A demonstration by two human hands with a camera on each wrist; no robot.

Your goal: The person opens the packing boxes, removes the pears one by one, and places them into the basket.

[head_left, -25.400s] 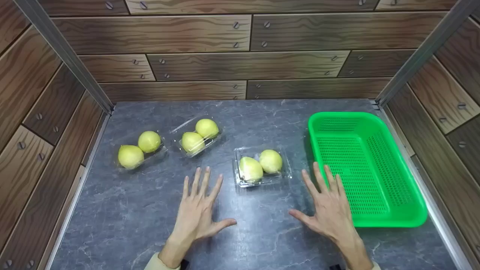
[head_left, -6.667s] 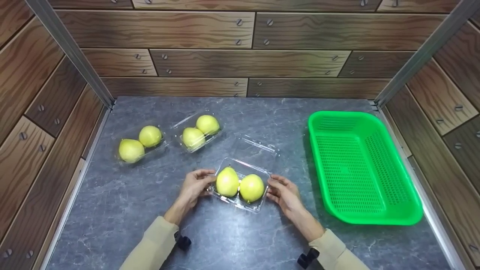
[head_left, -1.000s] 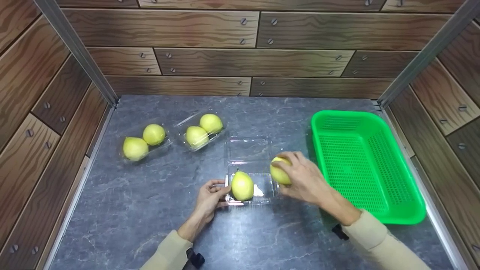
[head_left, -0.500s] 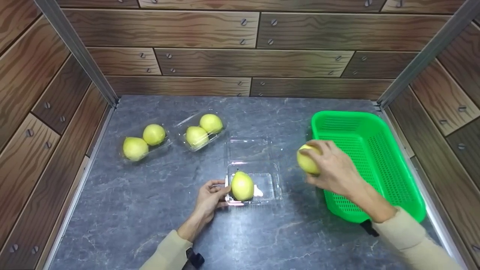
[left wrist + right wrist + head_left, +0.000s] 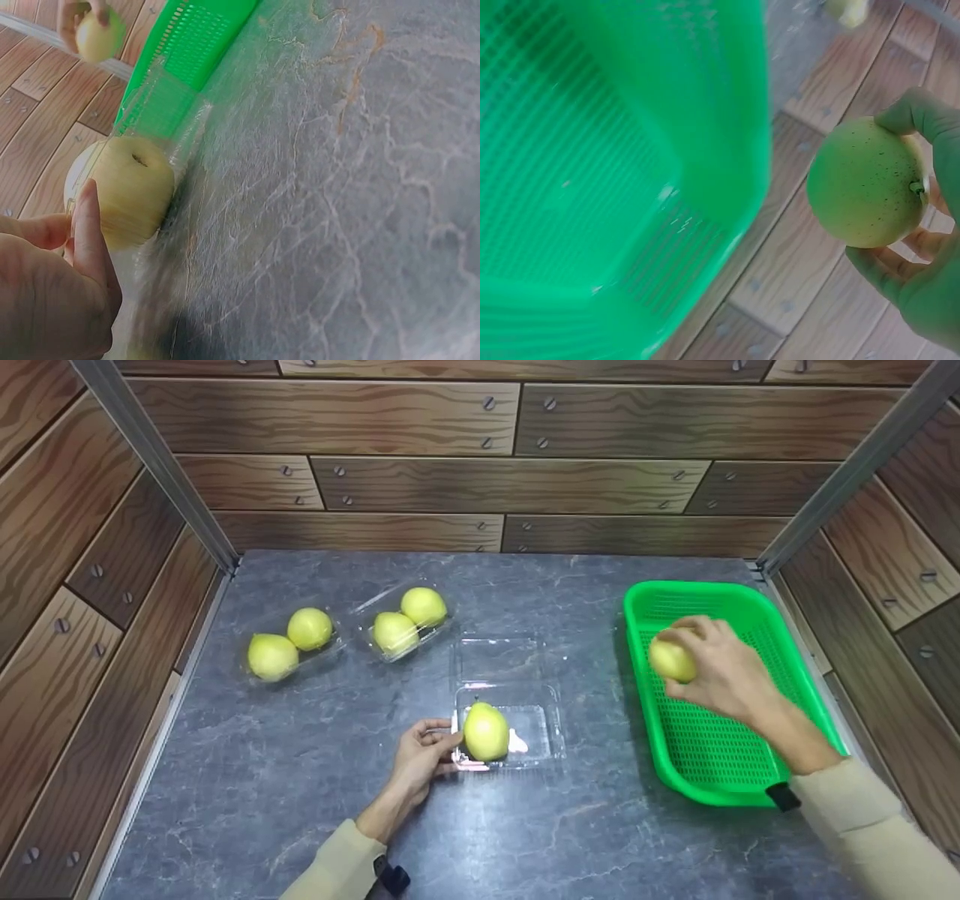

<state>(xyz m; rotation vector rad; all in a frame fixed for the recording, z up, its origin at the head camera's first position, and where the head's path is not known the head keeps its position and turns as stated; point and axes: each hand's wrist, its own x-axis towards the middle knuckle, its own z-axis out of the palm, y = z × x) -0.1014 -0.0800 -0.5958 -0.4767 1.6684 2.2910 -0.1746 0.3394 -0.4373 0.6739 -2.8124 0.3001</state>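
My right hand (image 5: 724, 667) grips a yellow-green pear (image 5: 671, 656) above the left part of the green basket (image 5: 652, 727). In the right wrist view the stem of this pear (image 5: 866, 184) shows, with fingers and thumb on either side of it. An open clear plastic clamshell box (image 5: 536, 735) lies on the table, its lid (image 5: 499, 658) folded back. One pear (image 5: 486, 733) sits in the box's left half. My left hand (image 5: 420, 757) pinches the left wall of the box between thumb and fingers, as the left wrist view also shows.
Two more clear boxes, each with two pears, stand at the back left: one with this pear (image 5: 272, 657), the other with this pear (image 5: 424, 607). Plank-patterned walls (image 5: 412, 420) enclose the grey marbled table (image 5: 300, 780) at the back and sides.
My right hand has carried the pear rightward from beside the clamshell box to over the green basket. The left hand has stayed at the box.
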